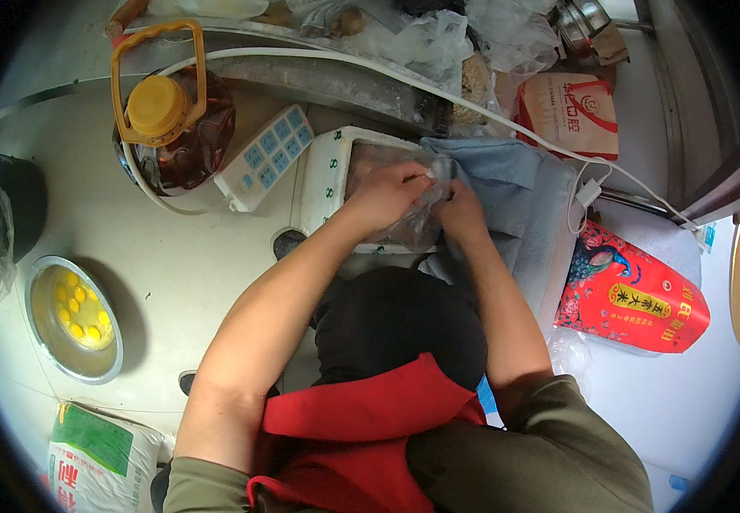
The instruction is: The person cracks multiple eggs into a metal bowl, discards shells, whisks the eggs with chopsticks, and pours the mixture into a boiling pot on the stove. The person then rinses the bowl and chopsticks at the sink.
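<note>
A white foam box (323, 183) with a green printed pattern stands on the floor in front of me. Inside it lies a clear plastic bag (411, 224); brownish contents show through, too blurred to name. Reaching over the box, my left hand (395, 192) pinches the bag's gathered plastic with curled fingers. My right hand (463, 208) closes on the bag's edge at the box's right side, its fingertips partly hidden by the plastic. Grey-blue fabric (498, 173) lies right against the box, beside my right hand.
At left sits a metal bowl (40, 327) of cracked eggs. A large oil jug (181, 138) and a power strip (266, 157) stand left of the box; a white cable (370, 61) arcs over it. A red rice bag (626, 295) lies right, a white sack (104, 462) lower left.
</note>
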Demonstrator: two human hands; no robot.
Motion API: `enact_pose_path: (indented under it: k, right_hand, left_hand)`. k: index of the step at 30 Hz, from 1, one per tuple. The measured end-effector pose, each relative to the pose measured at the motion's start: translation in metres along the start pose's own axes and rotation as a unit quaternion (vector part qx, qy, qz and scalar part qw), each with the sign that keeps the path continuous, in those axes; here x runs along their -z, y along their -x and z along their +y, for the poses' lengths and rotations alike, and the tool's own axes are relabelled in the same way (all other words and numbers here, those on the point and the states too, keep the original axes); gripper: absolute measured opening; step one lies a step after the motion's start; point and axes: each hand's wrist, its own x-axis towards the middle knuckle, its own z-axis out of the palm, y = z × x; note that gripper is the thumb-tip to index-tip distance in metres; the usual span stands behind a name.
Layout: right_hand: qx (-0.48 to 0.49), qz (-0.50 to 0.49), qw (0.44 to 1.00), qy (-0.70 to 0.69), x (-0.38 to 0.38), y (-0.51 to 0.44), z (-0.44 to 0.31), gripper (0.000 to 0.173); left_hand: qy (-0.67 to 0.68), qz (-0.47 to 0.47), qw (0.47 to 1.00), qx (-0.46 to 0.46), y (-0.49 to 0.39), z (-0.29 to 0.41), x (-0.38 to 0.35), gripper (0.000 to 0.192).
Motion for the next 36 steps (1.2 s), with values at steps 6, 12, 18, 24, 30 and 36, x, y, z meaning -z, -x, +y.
enact_pose_path:
  k: [6,12,18,24,30,36]
  right_hand:
    - [-0.248,0.077,0.868,-0.423,0.035,0.005,-0.016,0.022]
    - [-0.279,0.128,0.778,-0.548,0.069,0.001,-0.039,0.023]
    - [-0.226,0.175,0.838,-0.465,0.048,0.01,-0.026,0.023]
    - [-0.237,-0.001,0.912,-0.336,-0.011,0.031,-0.015,0.027]
    - [-0.108,0.022,0.981,-0.157,-0.028,0.019,-0.012,0.025]
    - [-0.009,0.098,0.991,0.089,-0.021,0.018,-0.003,0.025]
  left_hand:
    - [-0.245,0.036,0.966,-0.076,-0.006,-0.007,-0.016,0.08]
    - [-0.23,-0.012,0.973,0.007,-0.012,-0.01,-0.042,0.094]
    - [-0.165,0.078,0.983,-0.013,-0.018,-0.012,-0.028,0.085]
    - [-0.194,0.069,0.974,-0.098,-0.011,-0.024,-0.02,0.027]
    - [-0.211,0.074,0.97,-0.096,-0.006,-0.026,-0.017,0.017]
    - [-0.265,0.112,0.947,-0.144,-0.009,-0.024,-0.027,0.019]
